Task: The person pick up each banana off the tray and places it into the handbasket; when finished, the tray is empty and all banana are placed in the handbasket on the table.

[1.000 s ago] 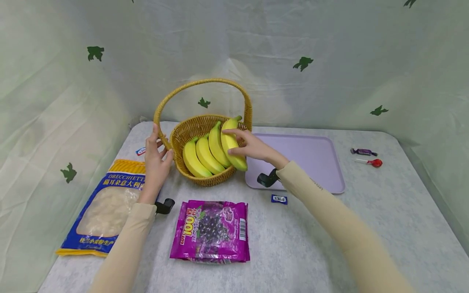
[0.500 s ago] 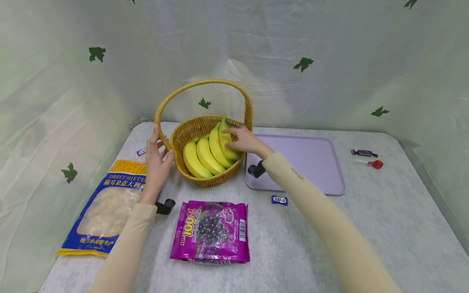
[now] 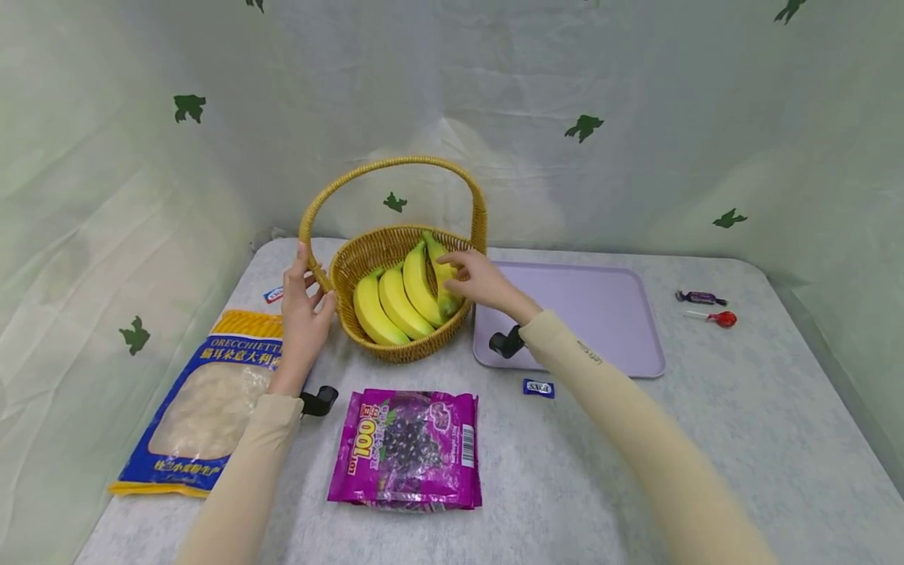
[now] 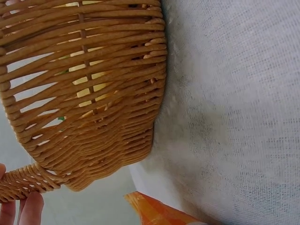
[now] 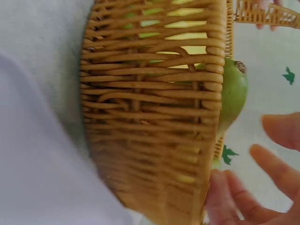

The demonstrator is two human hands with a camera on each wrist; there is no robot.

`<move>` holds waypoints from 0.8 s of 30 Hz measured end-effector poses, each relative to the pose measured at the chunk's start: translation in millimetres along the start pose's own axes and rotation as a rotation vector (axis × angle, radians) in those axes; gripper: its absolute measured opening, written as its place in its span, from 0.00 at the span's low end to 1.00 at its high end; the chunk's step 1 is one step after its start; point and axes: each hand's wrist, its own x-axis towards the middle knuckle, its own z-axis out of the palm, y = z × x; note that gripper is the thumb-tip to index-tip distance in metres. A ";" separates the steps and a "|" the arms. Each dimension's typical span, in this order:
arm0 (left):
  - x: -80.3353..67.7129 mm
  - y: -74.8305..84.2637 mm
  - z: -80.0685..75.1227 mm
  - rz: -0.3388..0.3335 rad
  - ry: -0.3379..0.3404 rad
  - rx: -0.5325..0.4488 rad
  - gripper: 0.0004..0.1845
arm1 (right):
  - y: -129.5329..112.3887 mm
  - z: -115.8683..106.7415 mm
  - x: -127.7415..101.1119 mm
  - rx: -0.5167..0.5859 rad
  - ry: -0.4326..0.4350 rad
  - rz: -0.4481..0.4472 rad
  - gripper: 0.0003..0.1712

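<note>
A wicker basket stands at the back of the table with several yellow bananas side by side in it. The left hand grips the foot of its arched handle; fingertips show around the handle in the left wrist view. At the basket's right side is the right hand, fingers loosely bent over the rightmost banana. In the right wrist view, that banana's green end rises past the rim, apart from the thumb, while other fingers lie at the rim.
A lilac tray lies right of the basket. A blue pasta bag is at left, a purple candy bag in front. Small candies lie around: a blue one, a purple one, a red lollipop.
The right hand has lowered the rightmost banana from over the rim into the basket and let it go, then drawn slightly back to the right. The left hand has stayed on the handle.
</note>
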 end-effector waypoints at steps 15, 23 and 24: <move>-4.1 12.7 -5.8 -0.072 -0.035 -0.011 0.44 | 46.4 -47.7 -85.5 0.083 0.203 0.057 0.26; -9.3 38.8 -13.0 -0.060 0.033 -0.009 0.39 | 72.0 -65.6 -124.1 0.019 0.262 0.102 0.27; -10.1 43.6 -13.2 -0.046 0.049 -0.007 0.38 | 75.0 -67.7 -127.8 0.011 0.273 0.101 0.27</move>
